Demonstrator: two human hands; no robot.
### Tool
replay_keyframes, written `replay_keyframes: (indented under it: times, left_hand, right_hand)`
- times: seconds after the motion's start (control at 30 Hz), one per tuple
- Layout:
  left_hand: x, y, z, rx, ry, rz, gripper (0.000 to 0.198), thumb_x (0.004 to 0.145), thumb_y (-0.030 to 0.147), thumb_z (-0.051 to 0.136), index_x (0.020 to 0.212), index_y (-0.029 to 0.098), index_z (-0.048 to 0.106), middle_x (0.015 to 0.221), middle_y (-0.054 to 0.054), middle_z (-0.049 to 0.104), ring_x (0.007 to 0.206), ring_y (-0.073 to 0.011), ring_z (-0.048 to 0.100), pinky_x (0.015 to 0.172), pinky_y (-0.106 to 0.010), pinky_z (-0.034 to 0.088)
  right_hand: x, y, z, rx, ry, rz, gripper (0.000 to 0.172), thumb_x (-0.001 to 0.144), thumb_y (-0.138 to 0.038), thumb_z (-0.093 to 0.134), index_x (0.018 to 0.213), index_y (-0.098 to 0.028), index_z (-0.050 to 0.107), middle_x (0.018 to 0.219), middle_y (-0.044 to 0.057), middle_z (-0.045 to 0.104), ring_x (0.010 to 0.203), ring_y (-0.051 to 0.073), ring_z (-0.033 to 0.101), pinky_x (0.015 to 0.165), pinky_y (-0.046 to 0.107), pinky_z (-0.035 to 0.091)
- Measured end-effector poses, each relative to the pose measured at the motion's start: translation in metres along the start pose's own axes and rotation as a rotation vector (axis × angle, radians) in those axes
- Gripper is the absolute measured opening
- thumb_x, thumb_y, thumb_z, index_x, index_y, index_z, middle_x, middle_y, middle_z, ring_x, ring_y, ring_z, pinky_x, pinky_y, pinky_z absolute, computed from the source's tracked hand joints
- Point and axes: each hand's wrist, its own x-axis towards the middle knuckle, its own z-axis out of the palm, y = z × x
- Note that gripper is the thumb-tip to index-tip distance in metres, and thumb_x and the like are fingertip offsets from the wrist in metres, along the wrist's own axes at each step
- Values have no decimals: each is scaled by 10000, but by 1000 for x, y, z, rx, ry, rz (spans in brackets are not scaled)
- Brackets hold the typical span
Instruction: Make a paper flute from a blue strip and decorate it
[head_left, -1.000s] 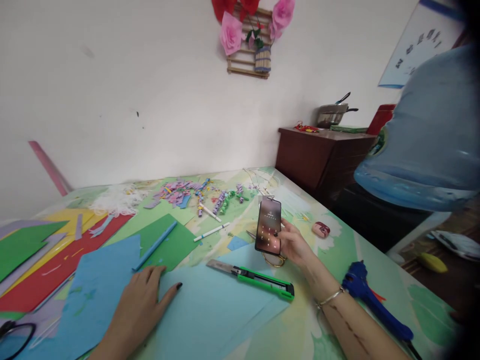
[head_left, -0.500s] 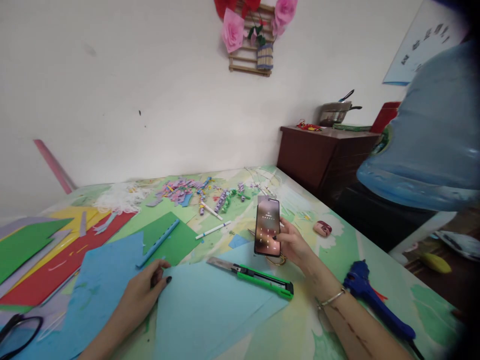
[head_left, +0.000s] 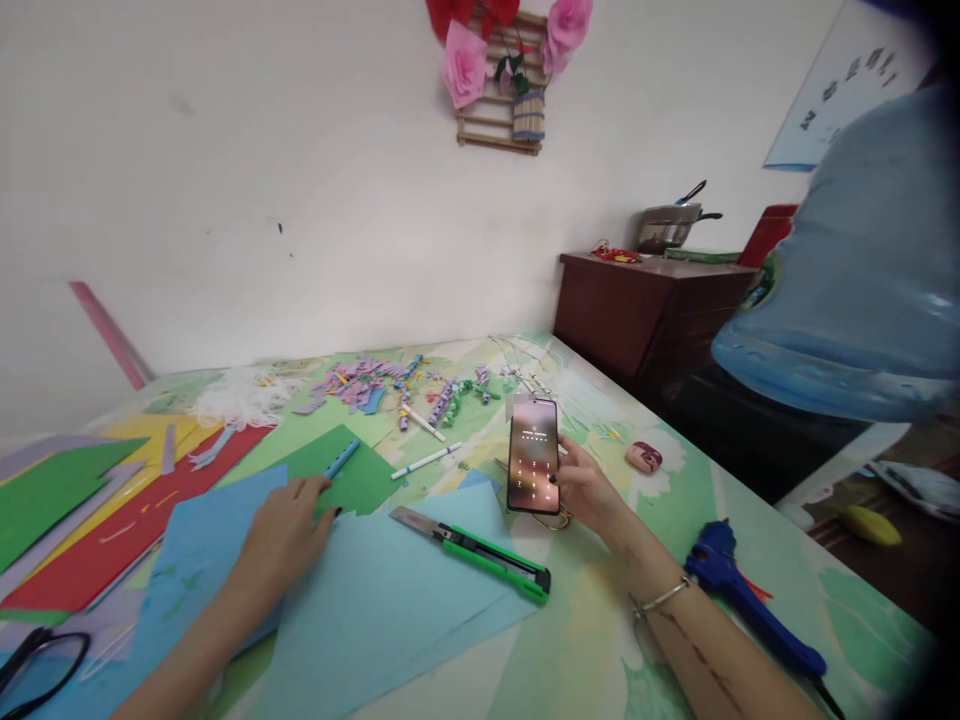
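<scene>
Head view, right hand (head_left: 591,490): fingers grasping phone (head_left: 533,455)
Left hand (head_left: 289,525): at pale-blue paper (head_left: 375,600), grip unclear
Cutter (head_left: 495,563): blade exposed; best keep fingers clear

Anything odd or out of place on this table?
Yes: the green utility knife lies across the pale blue paper with its blade exposed, between the left hand and the right hand, which holds the phone. An unheld bare blade near the hands looks out of place.
</scene>
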Motion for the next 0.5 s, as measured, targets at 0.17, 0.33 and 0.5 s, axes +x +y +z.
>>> replay_keyframes:
  times: [0.17,0.33,0.5]
  left_hand:
    - [36,40,7,-17,-46,113,268,844,271,459,1063,146,552,1102,-127,592,1064,-261,545,916,-356,415]
    - [66,76,19,-17,-114,186,237,866,256,500,1054,131,575,1107,-137,586,1036,-247,548,896,-359,427]
    - [84,92,29,-22,-201,214,252,896,322,543,1058,135,590,1067,-80,612,963,-204,593,839,-410,492]
  right_hand:
    - [0,1,0,-33,-1,3,584,480,-8,539,1022,-225,539,857,1,704,759,199,653,662,290,484]
    - [1,0,-2,-58,6,20,560,469,-40,548,997,-228,540,855,6,708,773,224,664,659,318,506]
    - [2,-1,-6,-124,38,29,501,498,-96,586,979,-226,542,932,35,715,849,266,672,706,372,524]
